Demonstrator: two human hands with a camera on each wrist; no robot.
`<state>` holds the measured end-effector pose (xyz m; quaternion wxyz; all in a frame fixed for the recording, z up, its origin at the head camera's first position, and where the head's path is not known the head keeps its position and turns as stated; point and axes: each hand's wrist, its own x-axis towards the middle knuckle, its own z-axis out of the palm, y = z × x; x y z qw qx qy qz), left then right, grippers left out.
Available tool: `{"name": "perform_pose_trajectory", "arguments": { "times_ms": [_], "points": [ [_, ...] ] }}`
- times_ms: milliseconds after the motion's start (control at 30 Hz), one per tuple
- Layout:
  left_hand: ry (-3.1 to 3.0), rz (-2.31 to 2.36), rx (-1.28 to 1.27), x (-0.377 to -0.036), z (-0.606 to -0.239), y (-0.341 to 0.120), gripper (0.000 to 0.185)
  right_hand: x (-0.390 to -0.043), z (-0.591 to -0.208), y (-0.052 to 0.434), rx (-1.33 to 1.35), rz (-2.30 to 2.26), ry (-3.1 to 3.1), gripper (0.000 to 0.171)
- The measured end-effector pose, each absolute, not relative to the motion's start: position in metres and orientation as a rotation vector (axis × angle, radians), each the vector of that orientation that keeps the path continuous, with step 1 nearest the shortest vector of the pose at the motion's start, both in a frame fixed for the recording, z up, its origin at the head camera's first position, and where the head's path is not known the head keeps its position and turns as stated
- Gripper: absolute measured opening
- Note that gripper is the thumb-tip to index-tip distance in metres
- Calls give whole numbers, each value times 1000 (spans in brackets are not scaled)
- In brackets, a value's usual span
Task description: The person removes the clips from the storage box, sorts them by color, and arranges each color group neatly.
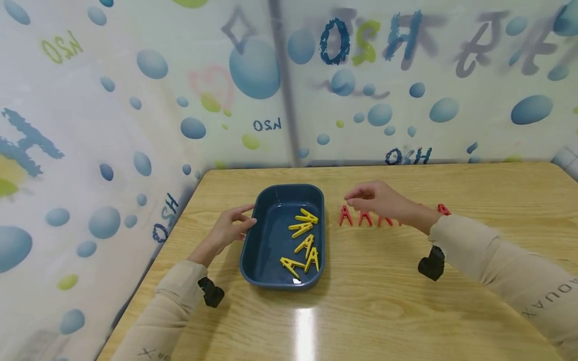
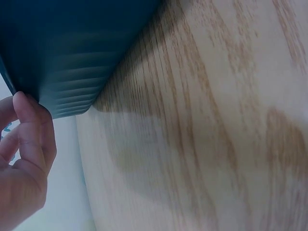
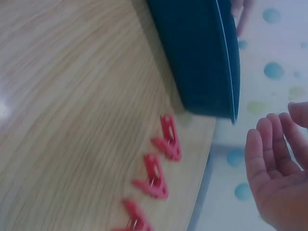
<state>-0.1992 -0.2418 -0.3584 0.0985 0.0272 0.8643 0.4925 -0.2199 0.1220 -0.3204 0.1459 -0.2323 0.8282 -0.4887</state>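
Table [image 1: 361, 311] under tub [image 1: 266, 245] (spotted backdrop [image 1: 388, 135])

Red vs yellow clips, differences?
Colour: the red clips are red, the yellow clips yellow.
Place: red ones are on the table, yellow ones in the blue tub.
Pose: the red ones form a rough row, those plainly seen facing alike; the yellow ones lie at mixed angles.
Shared: same A-like shape.

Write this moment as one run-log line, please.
left hand: touches blue bin | right hand: empty, near red clips | yellow clips: inside bin
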Motion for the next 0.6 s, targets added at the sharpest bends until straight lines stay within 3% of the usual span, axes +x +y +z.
{"name": "perform_pose_trajectory", "arguments": {
  "times_ms": [600],
  "points": [
    [2545, 1467, 85, -198, -357, -241, 49, -211, -319, 33, -1029, -1179, 2228, 14]
  ]
}}
